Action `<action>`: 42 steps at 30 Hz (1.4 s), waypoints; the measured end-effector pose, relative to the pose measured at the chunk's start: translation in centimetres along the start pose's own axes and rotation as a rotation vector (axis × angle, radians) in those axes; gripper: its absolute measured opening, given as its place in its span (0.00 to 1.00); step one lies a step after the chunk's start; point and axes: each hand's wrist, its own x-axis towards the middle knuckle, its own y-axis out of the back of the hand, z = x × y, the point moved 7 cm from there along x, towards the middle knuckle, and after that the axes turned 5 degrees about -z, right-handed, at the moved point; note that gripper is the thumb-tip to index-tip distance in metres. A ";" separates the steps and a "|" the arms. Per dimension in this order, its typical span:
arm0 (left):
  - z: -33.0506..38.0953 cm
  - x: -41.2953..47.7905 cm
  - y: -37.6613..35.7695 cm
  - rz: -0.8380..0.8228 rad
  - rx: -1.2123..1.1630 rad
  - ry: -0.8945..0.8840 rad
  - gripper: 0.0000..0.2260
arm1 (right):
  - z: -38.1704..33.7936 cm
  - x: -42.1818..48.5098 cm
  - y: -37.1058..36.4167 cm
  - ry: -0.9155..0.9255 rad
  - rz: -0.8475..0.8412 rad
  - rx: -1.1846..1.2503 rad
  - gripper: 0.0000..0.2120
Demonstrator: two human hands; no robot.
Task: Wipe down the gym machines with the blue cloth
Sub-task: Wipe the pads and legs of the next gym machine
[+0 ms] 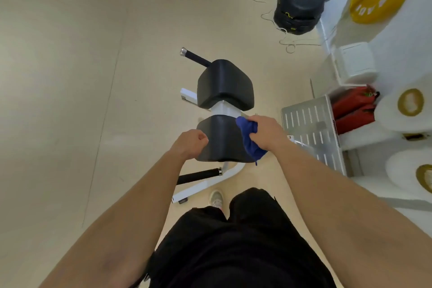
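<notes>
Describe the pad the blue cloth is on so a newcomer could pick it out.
Mid-floor stands a white-framed machine with two black pads in line. The target is the near pad, closest to the person. Unlike the far pad, it has the blue cloth held against its right edge by the right hand and the left hand on its left edge.

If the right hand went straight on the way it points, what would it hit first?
Most likely the near black padded cushion: the right hand grips the crumpled blue cloth at its right edge, pointing across it. Depth is unclear.
</notes>
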 end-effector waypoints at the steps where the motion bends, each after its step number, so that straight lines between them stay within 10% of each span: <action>1: 0.0 -0.1 0.2 0.007 0.000 0.006 0.09 | -0.9 0.1 0.3 0.040 0.009 -0.015 0.24; 24: 11.1 6.2 -1.3 0.140 -0.092 0.150 0.14 | 4.1 7.4 10.0 0.278 -0.118 -0.202 0.24; 42: 21.7 6.2 -17.2 0.202 -0.466 0.412 0.11 | 16.0 8.6 13.6 0.475 -0.290 -0.303 0.19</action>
